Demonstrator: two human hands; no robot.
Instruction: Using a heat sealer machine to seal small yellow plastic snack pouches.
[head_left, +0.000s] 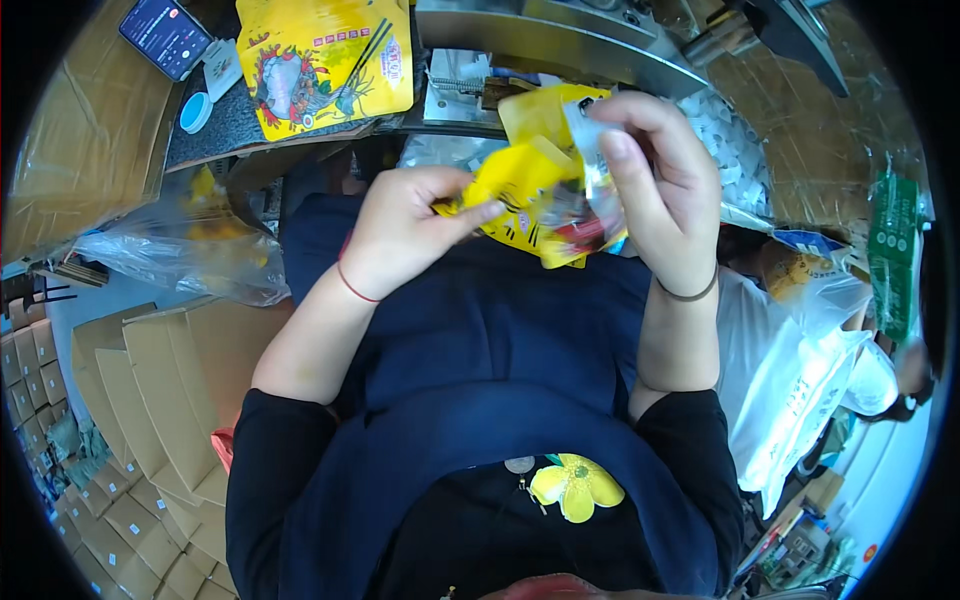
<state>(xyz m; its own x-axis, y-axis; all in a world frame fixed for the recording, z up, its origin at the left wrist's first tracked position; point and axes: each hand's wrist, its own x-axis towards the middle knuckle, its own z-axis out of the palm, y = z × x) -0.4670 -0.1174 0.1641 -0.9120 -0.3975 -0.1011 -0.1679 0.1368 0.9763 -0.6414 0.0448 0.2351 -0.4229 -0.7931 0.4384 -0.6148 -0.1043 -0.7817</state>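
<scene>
While the left hand [408, 222] is pinching some yellow packaging [522, 180] around upper center, the right hand [672, 185] is gripping its other side.

A: What does the pouch [515, 195] look like?
B: Bright yellow, with black marks on the left part, a silvery strip at the upper right and a blurred red-and-dark patch low on the right.
A: Flat?
B: No, bent and creased, standing at a slant.
A: Where is it?
B: Up in the air, between the left hand [415, 222], pinching its left edge, and the right hand [668, 175], at its silvery strip.
A: Open or sealed?
B: I can't tell.
</scene>
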